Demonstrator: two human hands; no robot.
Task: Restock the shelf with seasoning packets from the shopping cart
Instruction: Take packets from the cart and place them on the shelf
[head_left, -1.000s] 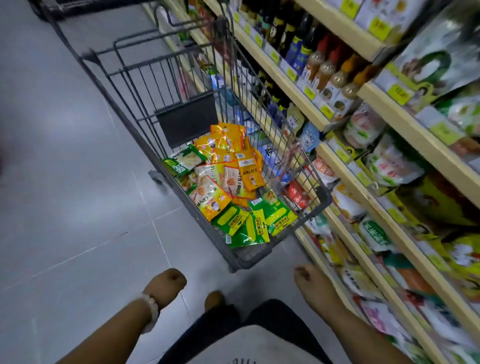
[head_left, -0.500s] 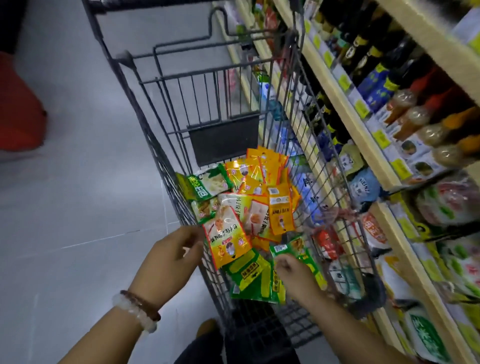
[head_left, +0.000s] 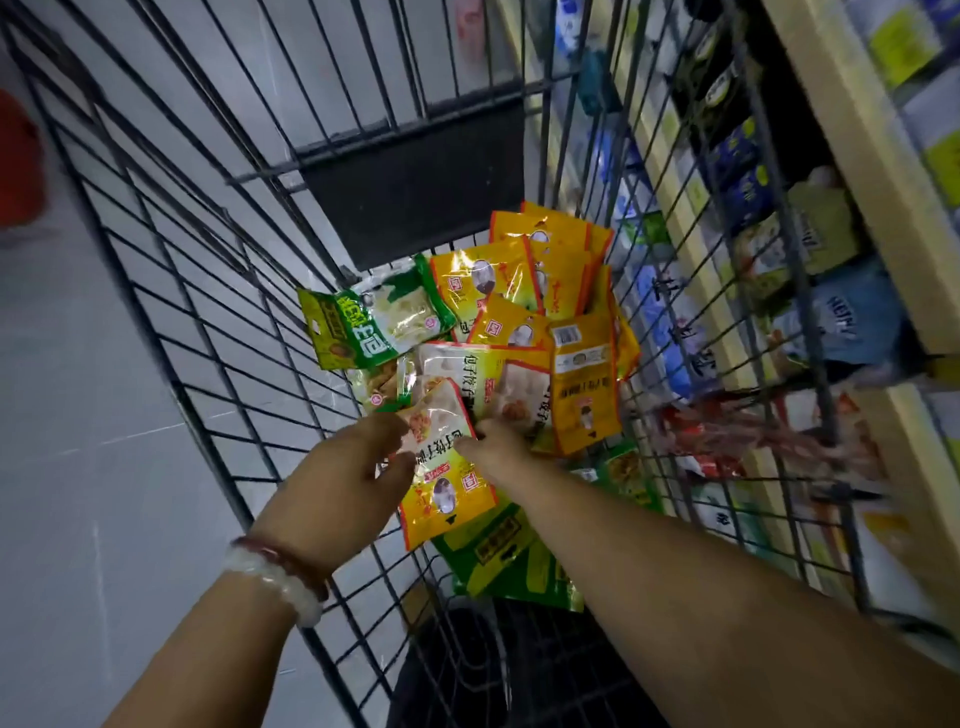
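Floor tiles of pale grey (head_left: 78, 415) fill the left of the frame, with a blurred red shape (head_left: 18, 161) at the upper left edge. Left hand (head_left: 337, 483), wearing a white beaded bracelet (head_left: 275, 577) and a thin dark red band at the wrist, reaches over the side of the dark wire shopping cart (head_left: 218, 291); its thumb and fingers are curled onto the left edge of a yellow-and-white seasoning packet with red trim (head_left: 447, 467), which it grips at lower centre of the frame. Right hand (head_left: 493, 441) meets the same packet from the right, fingers bent against its upper right edge; whether it truly pinches the packet cannot be told, as the fingertips are hidden.

Behind the held packet, in the centre of the cart, lies a loose heap: a green-and-white packet (head_left: 374, 322) to the left, several overlapping orange-yellow packets (head_left: 545, 270) towards upper centre, and one orange packet showing its printed back (head_left: 584, 384) to the right. Green-and-yellow packets (head_left: 498, 545) lie under the held one, nearest the camera.

Wooden shelving (head_left: 857, 156) runs along the right of the frame just beside the cart, stocked with blurred packets and bottles seen partly through the wire.
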